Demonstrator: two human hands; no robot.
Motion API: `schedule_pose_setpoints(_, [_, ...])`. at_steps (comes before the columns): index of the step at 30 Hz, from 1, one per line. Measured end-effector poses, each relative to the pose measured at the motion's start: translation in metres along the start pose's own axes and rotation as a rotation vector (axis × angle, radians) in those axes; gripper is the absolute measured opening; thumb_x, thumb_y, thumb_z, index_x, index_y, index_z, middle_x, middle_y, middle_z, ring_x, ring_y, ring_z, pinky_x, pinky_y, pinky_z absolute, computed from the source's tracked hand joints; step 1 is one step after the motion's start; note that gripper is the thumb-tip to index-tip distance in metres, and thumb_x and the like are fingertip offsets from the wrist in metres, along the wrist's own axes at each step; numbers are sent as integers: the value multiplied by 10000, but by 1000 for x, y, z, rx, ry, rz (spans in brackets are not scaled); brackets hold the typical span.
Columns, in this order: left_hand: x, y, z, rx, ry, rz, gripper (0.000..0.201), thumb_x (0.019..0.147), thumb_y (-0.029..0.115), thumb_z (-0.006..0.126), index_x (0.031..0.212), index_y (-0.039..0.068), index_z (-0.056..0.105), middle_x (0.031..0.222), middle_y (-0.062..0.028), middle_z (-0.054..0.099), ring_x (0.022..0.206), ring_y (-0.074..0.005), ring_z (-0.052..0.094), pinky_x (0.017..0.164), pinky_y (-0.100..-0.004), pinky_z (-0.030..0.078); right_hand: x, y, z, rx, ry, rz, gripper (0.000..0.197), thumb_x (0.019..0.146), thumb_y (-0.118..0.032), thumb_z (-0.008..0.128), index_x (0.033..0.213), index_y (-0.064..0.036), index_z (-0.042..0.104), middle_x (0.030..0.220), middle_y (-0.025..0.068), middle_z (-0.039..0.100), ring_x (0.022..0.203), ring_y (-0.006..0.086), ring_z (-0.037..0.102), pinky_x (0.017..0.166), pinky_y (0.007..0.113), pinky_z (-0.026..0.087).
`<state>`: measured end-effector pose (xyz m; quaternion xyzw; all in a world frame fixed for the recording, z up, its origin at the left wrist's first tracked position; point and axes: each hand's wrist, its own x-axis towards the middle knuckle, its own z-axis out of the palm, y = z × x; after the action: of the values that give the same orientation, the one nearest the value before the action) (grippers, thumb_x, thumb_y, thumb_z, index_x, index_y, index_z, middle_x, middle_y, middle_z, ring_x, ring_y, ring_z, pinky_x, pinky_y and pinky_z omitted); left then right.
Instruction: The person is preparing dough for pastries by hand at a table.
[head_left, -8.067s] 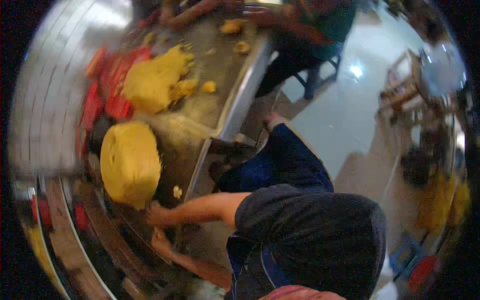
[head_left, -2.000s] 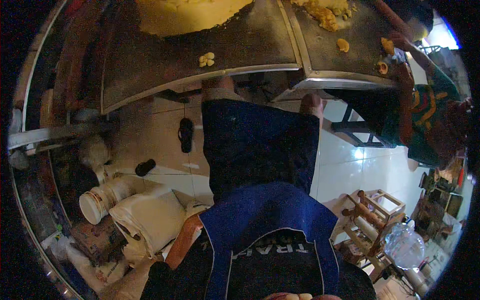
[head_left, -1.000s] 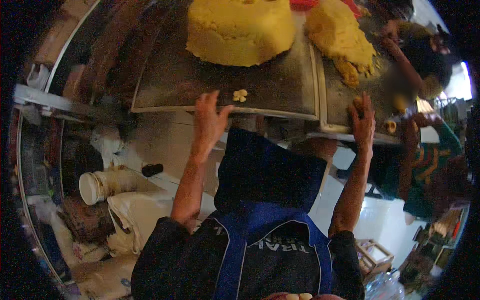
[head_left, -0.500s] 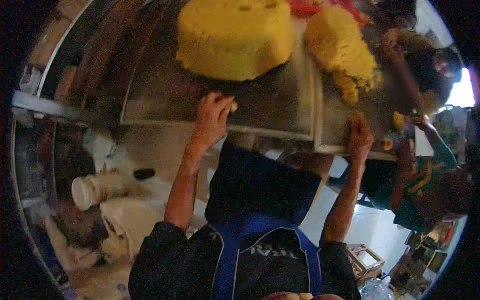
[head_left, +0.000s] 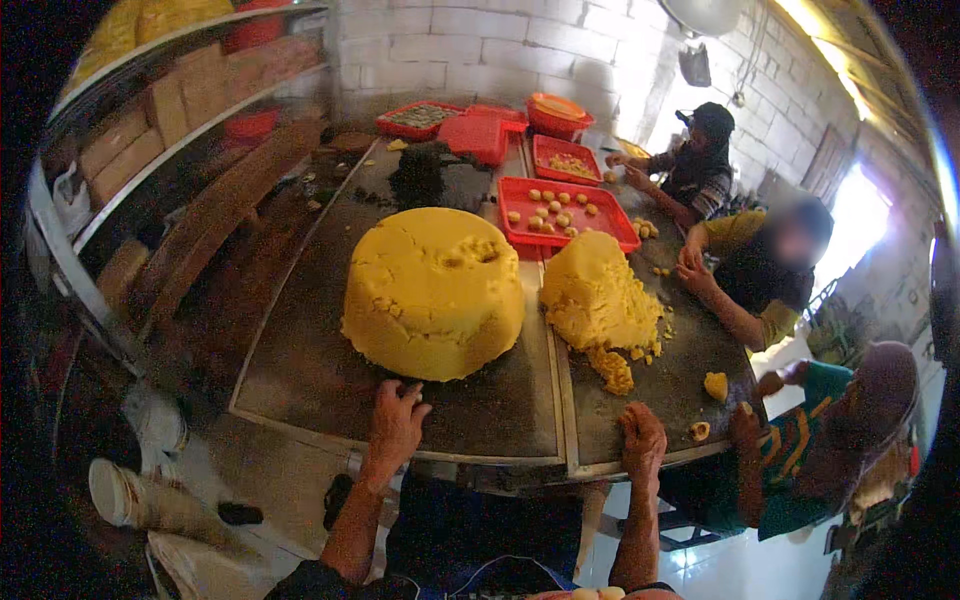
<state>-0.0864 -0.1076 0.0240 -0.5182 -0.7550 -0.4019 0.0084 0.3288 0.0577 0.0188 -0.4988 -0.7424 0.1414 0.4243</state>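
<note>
A large yellow round block of dough (head_left: 430, 300) stands on the dark table in front of me. Just below its near edge, my left hand (head_left: 395, 430) pinches a small pale lump (head_left: 417, 391) between thumb and fingers. To the right sits a crumbling yellow dough mound (head_left: 598, 295), with a loose chunk (head_left: 611, 371) at its near end. My right hand (head_left: 643, 440) is by the table's near edge, below that chunk and apart from it. Its fingers are curled together, and whatever they hold, if anything, is hidden.
Beyond the dough lies a red tray (head_left: 625, 232) with several round balls. Several people work along the right side, the nearest in a green shirt (head_left: 800, 440). A shelf rack (head_left: 75, 270) stands at left. A white bucket (head_left: 112, 492) lies at lower left.
The view has tilted up, so the far table, trays and wall now show. My left hand still pinches the pale lump, and my right hand stays by the near edge with fingers curled.
</note>
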Motion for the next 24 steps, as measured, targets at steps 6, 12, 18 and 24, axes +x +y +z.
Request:
schedule_pose_setpoints(6, [9,-1,3,-19,121,44,124,888,30,621,994,-30,636,938,-218,595,881,-401,590,792,-489,483,33,-25,-6,-602,-228,-176,298,927,-228,647,1183,-75,664,1102,174,672,1050,348,617,861,460,508])
schedule_pose_setpoints(12, [16,-13,11,-85,54,-56,222,864,89,713,1050,8,626,1064,-190,592,1026,-394,552,874,-490,453,28,-11,-4,-384,-185,-152,252,926,-145,604,1160,-66,652,1179,173,659,1055,344,624,885,442,496])
schedule_pose_setpoints(18, [-15,-5,-5,175,176,-145,250,837,152,762,1025,14,673,1104,-188,569,1025,-382,531,879,-501,435,41,-3,-5,-152,-169,-278,280,918,-166,653,1170,-44,658,1185,153,680,1122,335,632,923,414,502])
schedule_pose_setpoints(24, [-32,-22,-14,157,197,-110,221,895,131,692,1044,-31,689,955,-175,616,861,-324,595,780,-451,475,19,-6,-11,66,-63,-59,316,941,-123,641,1255,-92,653,1090,148,718,982,268,702,826,378,549])
